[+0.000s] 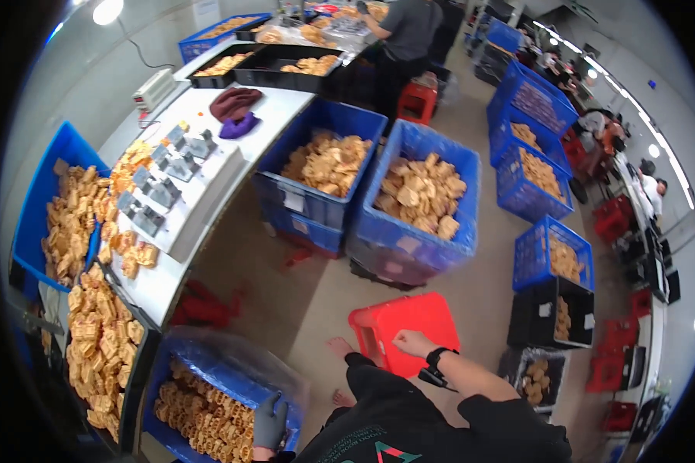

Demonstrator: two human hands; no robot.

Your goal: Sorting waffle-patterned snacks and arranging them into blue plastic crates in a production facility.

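Workshop floor, beige, with a white bench [208, 181] along my left and blue crates [421, 197] of tan moulded parts standing beside it. My left hand [270, 423], in a grey glove, rests fingers curled over the rim of a plastic-lined blue crate [208, 386] of the same parts, low at my left. My right hand [411, 342], bare with a black watch, is closed in a loose fist on the near edge of the red stool [405, 328], just beside my bare feet. Judgement: a firmer hold on the stool's rim, not the knuckles, would steady it. White rectangular labels sit on the fronts of the middle crates; a pale tag on the black crate [552, 312] at right. Print too small to read.
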